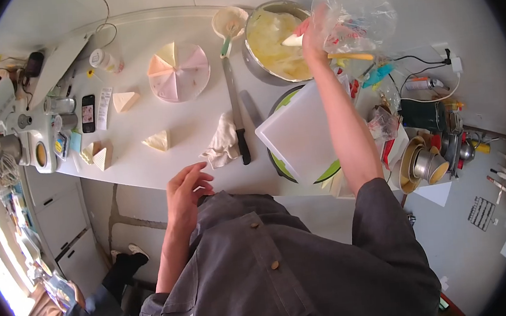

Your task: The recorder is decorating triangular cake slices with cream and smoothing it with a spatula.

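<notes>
My right hand (313, 44) grips a clear plastic piping bag (358, 20) over a metal pot (249, 59). The bag's filled end (293, 40), white with some pink, points left above pale yellow cream (273, 32) in the pot. A yellow spatula handle (352, 56) sticks out past the pot's right rim. Below my forearm lies a translucent white square board (300, 131) on a round black-and-green base (286, 169). My left hand (185, 188) hangs at the table's front edge, holding nothing, fingers loosely bent and apart. Nearest to it is a crumpled off-white cloth (222, 142).
A long knife (234, 101) lies beside the cloth. Pastel cake wedges (169, 73) stand on a round plate (195, 88); a cream wedge (157, 141) sits nearer. A phone (88, 113) and stand mixer (25, 133) are left. Tins (423, 165) crowd the right. Another person (97, 311) is lower left.
</notes>
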A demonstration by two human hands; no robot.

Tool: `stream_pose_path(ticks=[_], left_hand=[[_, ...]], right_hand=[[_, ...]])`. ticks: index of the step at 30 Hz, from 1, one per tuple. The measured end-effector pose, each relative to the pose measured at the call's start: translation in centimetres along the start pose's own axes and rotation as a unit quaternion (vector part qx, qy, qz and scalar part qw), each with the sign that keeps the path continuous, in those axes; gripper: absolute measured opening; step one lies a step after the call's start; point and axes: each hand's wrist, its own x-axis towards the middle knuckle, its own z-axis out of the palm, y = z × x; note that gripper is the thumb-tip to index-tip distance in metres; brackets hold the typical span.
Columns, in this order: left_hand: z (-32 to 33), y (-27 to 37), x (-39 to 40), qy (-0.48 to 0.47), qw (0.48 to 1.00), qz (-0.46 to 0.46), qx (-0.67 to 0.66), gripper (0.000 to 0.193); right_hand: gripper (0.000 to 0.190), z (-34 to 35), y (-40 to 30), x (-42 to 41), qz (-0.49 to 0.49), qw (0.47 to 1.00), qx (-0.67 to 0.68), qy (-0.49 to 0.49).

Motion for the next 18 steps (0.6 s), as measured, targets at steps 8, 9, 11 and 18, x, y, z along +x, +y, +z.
stream_pose_path(ticks=[8, 9, 11, 18], left_hand=[[-0.9, -0.4, 1.5, 0.037, 0.999, -0.011, -0.018, 0.031], [-0.8, -0.4, 1.7, 0.036, 0.999, -0.015, -0.012, 0.03], [-0.7, -0.3, 2.0, 0.035, 0.999, -0.022, 0.005, 0.03], [-1.0, -0.2, 2.7, 0.036, 0.998, -0.029, 0.053, 0.028]], right_hand=[[0.025, -0.7, 1.1, 0.5, -0.097, 0.993, -0.049, -0.047], [0.024, -1.2, 0.8, 1.0, -0.088, 0.995, -0.035, -0.038], [0.026, -2.1, 0.1, 2.2, -0.004, 0.993, 0.114, -0.041], [0.042, -3.2, -0.9, 2.0, 0.239, 0.916, 0.31, -0.092]])
